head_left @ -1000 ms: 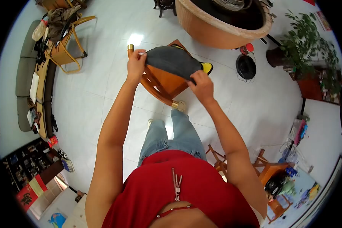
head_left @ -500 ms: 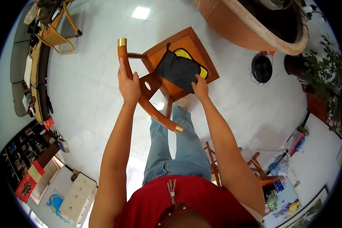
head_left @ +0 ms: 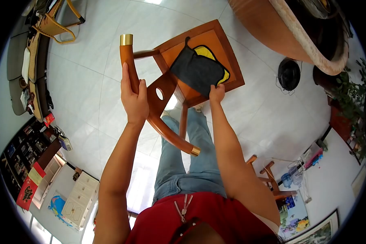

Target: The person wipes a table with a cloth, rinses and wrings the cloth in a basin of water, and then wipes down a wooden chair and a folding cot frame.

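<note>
Right hand [head_left: 217, 93]: closed on the near right edge of a dark grey cloth [head_left: 197, 69], fingertips bunched at the edging; left hand [head_left: 135, 105]: wrapped around the curved top rail [head_left: 166, 132] of a wooden chair [head_left: 168, 83], thumb on the inner side. Cloth lies spread, roughly flat, on the chair's seat [head_left: 212, 35]; its yellow reverse shows along the side farther from the backrest, and a small dark loop sticks up at its far corner; bare seat borders it on several sides. Top rail ends in two brass caps [head_left: 126, 39]; the back panel has an oval hole. Person's jeans [head_left: 169, 158] show just on the near side of the chair; pale tiled floor [head_left: 89, 93] surrounds it. Right of the chair, apart from it: a round black object [head_left: 289, 74], identity unclear; beyond that, a large clay tub [head_left: 272, 32] with a rough rim; well left of the chair: a grey sofa [head_left: 18, 61].
</note>
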Tool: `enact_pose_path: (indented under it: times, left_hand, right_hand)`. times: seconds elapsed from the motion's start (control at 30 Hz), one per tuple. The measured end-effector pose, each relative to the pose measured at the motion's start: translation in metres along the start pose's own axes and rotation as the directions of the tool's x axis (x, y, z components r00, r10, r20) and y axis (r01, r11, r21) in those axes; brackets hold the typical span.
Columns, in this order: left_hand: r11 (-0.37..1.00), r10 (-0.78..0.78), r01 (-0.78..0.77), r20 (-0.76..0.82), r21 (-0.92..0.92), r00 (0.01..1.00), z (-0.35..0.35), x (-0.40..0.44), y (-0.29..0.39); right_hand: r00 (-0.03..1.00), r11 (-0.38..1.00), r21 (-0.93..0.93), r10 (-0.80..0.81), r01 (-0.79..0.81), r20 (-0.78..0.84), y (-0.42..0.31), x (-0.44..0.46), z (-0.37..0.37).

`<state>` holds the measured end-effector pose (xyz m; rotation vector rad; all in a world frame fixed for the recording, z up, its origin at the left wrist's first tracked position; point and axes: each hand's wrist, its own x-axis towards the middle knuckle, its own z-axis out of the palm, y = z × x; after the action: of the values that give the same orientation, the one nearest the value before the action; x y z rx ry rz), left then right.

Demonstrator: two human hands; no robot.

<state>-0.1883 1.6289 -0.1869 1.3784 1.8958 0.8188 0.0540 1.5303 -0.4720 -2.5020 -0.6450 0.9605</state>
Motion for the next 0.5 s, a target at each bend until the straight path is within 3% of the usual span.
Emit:
enact_pose_path:
  times: [0.07, 0.1, 0.13, 0.17, 0.2, 0.23, 0.3, 0.33, 0.43, 0.47, 0.5]
  left_hand:
    - [1.0, 0.003, -0.003, 0.0, -0.017, 1.0, 0.0, -0.001, -0.001]
    - [0.999, -0.023, 0.023, 0.015, -0.037, 1.0, -0.001, -0.002, 0.0]
    - [0.997, -0.049, 0.051, 0.03, -0.058, 0.998, -0.002, -0.002, 0.002]
    - [0.994, -0.072, 0.075, 0.045, -0.079, 0.996, -0.002, -0.001, 0.003]
    - [0.996, -0.062, 0.064, 0.04, -0.066, 0.997, -0.002, -0.001, 0.002]
    - [0.995, -0.068, 0.071, 0.045, -0.074, 0.997, -0.002, -0.001, 0.001]
    - [0.993, -0.077, 0.081, 0.052, -0.086, 0.996, -0.002, -0.002, -0.004]
    - [0.993, -0.069, 0.072, 0.043, -0.093, 0.997, -0.001, -0.002, -0.005]
    - [0.99, -0.05, 0.053, 0.027, -0.128, 0.998, 0.001, -0.002, -0.011]
    - [0.987, -0.046, 0.048, 0.022, -0.151, 0.999, 0.001, -0.003, -0.012]
    - [0.984, -0.043, 0.045, 0.018, -0.175, 0.999, 0.001, -0.003, -0.011]
  right_hand:
    - [0.982, 0.951, 0.248, -0.179, 0.187, -0.053, -0.038, -0.016, -0.002]
    - [0.978, 0.965, 0.183, -0.202, 0.188, 0.058, -0.078, -0.037, -0.017]
    - [0.934, 0.929, 0.21, -0.336, 0.306, 0.126, -0.092, -0.047, -0.013]
    - [0.855, 0.896, 0.312, -0.411, 0.316, 0.315, -0.107, -0.055, -0.014]
    - [0.78, 0.918, 0.322, -0.374, 0.233, 0.501, -0.131, -0.066, -0.024]
    - [0.788, 0.875, 0.275, -0.48, 0.398, 0.387, -0.131, -0.066, -0.018]
    - [0.709, 0.728, 0.121, -0.685, 0.675, 0.164, -0.128, -0.057, 0.001]
    - [0.737, 0.765, 0.086, -0.639, 0.638, 0.218, -0.125, -0.047, 0.012]
    - [0.659, 0.651, -0.152, -0.752, 0.744, 0.005, -0.127, -0.027, 0.051]
    - [0.692, 0.685, -0.098, -0.715, 0.722, 0.101, -0.132, -0.023, 0.062]
    - [0.69, 0.671, -0.161, -0.713, 0.723, 0.126, -0.136, -0.022, 0.075]
